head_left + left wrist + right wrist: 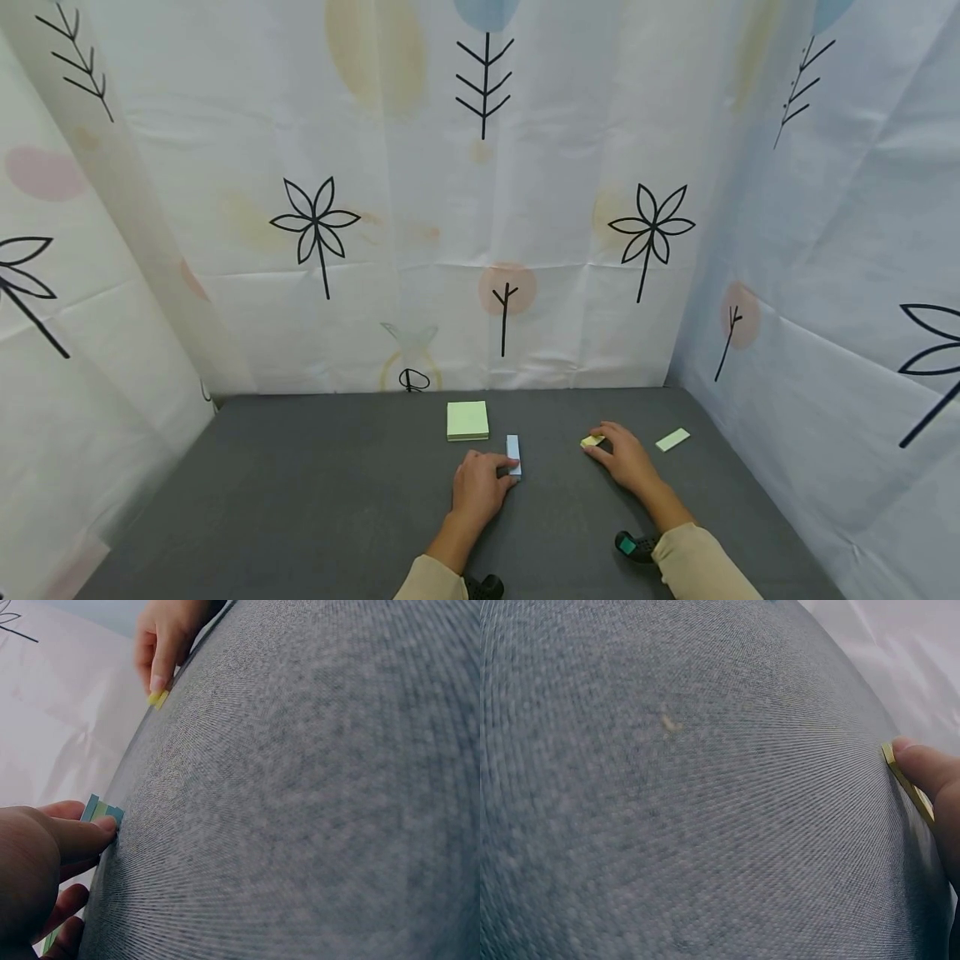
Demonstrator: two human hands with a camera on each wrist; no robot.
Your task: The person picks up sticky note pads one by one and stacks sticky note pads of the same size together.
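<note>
Nearest the head camera: two beige sleeves at the bottom edge, forearms laid forward over the dark grey fabric-covered counter. Left hand resting palm down, fingertips pinching the near end of a narrow light-blue pad of sticky strips, apparently to pin it flat. Right hand likewise low, fingers curled over a small yellow sticky strip at its fingertips. Lying loose, touched by neither hand: a square pale-green sticky-note pad just behind the blue pad, and a pale-green strip off to the right of the right hand. Behind it all, a white curtain with printed leaves.

From the left wrist: left hand close and large, index finger and thumb closed on the blue pad's end, which shows blue and green layers at its edge, held down against the grey weave. Farther off, right hand with the yellow strip nipped at the fingertips, its edge at the counter.

From the right wrist: only a fingertip of the right hand in view, pressed against the thin yellow strip seen edge-on, low over the counter. Rest of the grip out of frame.
</note>
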